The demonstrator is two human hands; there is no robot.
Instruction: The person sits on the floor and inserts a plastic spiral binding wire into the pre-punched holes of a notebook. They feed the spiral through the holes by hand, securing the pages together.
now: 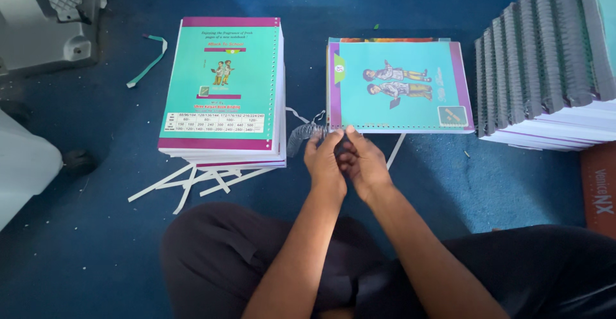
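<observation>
The head camera looks down at a blue floor (449, 184) where the person sits with dark trousers (218, 255).

The landmark here is the open-edge notebook (401, 87), the one with a light blue cover, a purple border and two drawn figures, lying on the floor in front of the person. Both hands meet at its near left corner. The left hand (324, 159) and the right hand (362, 162) are pressed close together, fingers curled inward and touching each other. Between the fingertips and the corner of the notebook there is a clear spiral coil (301, 136), which sticks out to the left of the hands. It seems that both hands pinch this coil, but the grip itself is hidden behind the fingers, so I cannot tell it for sure.

To the left of the notebook stands a stack of notebooks (221, 88) with a green cover on top. Under its near edge lie several white paper strips (192, 184). Further left of it is a green strip (149, 62) and a grey machine (45, 24). To the right of the notebook, just beside it, is a leaning pile of bound books (545, 62) with grey spiral spines.
</observation>
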